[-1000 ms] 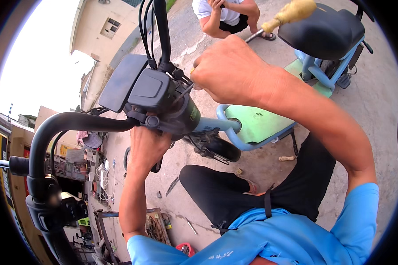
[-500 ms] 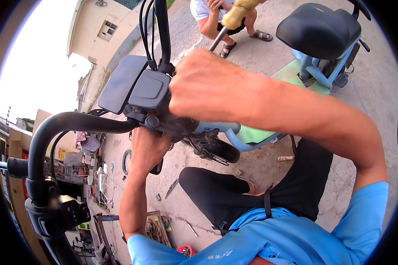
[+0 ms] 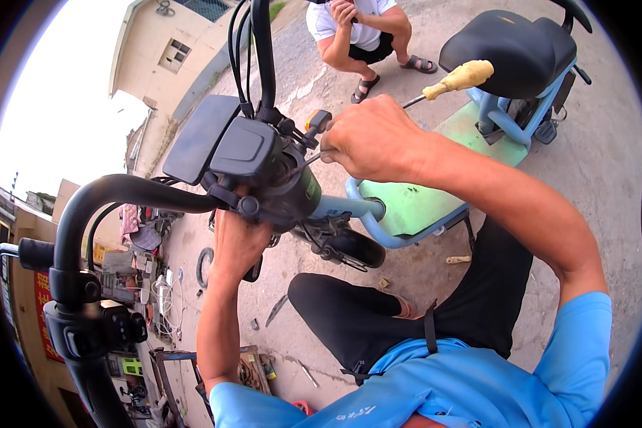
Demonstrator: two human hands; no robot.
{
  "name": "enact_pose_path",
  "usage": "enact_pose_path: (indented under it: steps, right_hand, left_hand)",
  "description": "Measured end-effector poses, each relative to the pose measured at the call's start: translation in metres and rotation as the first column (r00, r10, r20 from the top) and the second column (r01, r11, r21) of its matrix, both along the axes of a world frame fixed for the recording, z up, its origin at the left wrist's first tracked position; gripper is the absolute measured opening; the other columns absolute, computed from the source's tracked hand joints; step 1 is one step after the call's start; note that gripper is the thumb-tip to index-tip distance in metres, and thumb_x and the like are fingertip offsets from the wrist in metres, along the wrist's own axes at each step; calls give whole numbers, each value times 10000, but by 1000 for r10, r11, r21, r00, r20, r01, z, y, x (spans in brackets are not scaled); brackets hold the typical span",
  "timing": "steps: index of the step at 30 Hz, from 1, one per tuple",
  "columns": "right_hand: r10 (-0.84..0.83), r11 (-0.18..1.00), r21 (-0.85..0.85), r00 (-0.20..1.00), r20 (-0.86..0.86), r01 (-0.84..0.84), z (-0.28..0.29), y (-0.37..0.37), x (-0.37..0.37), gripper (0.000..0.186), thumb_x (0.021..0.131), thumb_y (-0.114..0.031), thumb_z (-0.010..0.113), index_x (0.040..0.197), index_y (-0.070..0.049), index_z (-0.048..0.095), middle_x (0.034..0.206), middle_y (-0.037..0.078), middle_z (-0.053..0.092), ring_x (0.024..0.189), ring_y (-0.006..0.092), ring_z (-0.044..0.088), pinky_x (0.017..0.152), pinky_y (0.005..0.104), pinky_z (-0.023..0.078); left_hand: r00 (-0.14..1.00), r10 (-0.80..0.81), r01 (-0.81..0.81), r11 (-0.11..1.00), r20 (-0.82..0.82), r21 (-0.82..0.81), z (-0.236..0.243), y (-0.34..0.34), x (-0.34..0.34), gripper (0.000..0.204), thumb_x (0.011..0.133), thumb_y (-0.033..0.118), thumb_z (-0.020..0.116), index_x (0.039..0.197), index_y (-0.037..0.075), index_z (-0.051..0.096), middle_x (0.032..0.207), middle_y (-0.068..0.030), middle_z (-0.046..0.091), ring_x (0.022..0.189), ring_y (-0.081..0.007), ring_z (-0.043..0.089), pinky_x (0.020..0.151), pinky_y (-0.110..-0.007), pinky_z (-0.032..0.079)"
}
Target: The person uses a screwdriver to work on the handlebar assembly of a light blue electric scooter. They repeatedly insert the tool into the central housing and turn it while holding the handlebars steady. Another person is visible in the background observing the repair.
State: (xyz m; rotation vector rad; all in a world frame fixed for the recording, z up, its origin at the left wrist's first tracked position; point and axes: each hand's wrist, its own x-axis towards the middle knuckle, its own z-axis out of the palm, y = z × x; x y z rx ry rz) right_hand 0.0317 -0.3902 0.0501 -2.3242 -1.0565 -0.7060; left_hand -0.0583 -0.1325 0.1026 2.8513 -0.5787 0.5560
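My right hand (image 3: 374,139) is closed round the shaft of a screwdriver (image 3: 462,78). Its yellowish handle sticks out behind the hand, to the upper right, and the thin shaft points at the electric scooter's steering column (image 3: 303,189). Whether the tip touches the column is hard to make out. My left hand (image 3: 239,239) reaches up beneath the black display housing (image 3: 246,150), its fingers hidden behind the housing and the handlebar clamp. The black handlebar (image 3: 135,194) curves off to the left. Beside my right hand is a small orange-and-black lamp (image 3: 317,121).
The scooter's green footboard (image 3: 421,189) and black seat (image 3: 510,53) extend to the right. A person (image 3: 360,36) in a white top squats at the far side. A wooden-handled tool (image 3: 458,260) and a pen-like rod (image 3: 308,373) lie on the ground; a tyre (image 3: 205,267) is at left.
My right hand has drawn back to the right from the column, uncovering the lamp and the shaft's front part. The screwdriver handle has swung right and down. My left hand stays beneath the housing.
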Motion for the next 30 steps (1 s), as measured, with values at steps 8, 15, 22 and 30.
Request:
enact_pose_path:
  steps: [8,15,22,30]
  right_hand:
    - [59,987,155,990,-130,-39,-19,2,3,190,881,-290,728,922,-124,812,810,115,732,807,328,708,682,455,527]
    - [87,974,223,972,-218,-38,-28,4,2,207,889,-283,719,949,-110,816,849,116,745,827,339,707,704,456,534]
    - [125,947,314,978,-167,-68,-37,9,3,197,879,-295,717,906,-120,803,773,154,720,787,354,718,695,476,542]
    - [-125,992,47,911,392,116,18,-34,1,180,826,-295,760,776,-123,775,724,14,651,815,217,692,690,382,513]
  left_hand:
    - [997,19,-21,1000,80,17,-11,15,-8,507,810,72,724,1295,-18,610,1273,-237,630,1198,-455,576,1034,-497,445]
    - [952,10,-105,950,307,294,-11,10,-11,540,775,109,755,1284,-17,623,1247,-226,637,1176,-462,569,1014,-523,438]
    - [990,46,-75,974,136,215,2,4,-7,543,754,145,761,1269,20,645,1283,-199,624,1266,-462,514,1057,-551,390]
    - [988,105,-132,958,118,253,9,-16,-1,538,768,260,790,1268,99,673,1319,-184,595,1264,-435,485,1054,-546,388]
